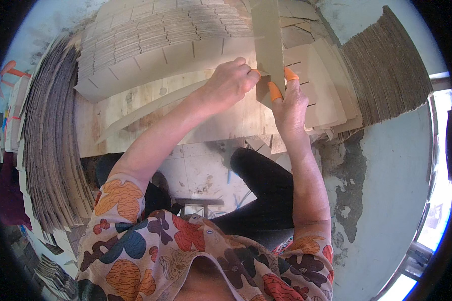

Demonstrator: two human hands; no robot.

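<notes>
My right hand (292, 103) pinches the near end of a long, flat cardboard strip (269, 40) that stretches away to the top edge. Orange finger covers sit on its thumb and a finger. My left hand (233, 80) is closed just left of that strip, with an orange cover on one fingertip. It seems to grip a thin, curved cardboard strip (158, 104) that passes behind my left wrist; its fingers hide the hold itself. The two hands are close together above a wooden tabletop (186, 123).
Slotted cardboard pieces (150, 62) are stacked in rows at the far left. More slotted sheets (326, 90) lie to the right of my right hand. Tall cardboard stacks (50, 135) line the left side, and another stack (386, 67) stands far right. A pale wall (386, 165) is at the right.
</notes>
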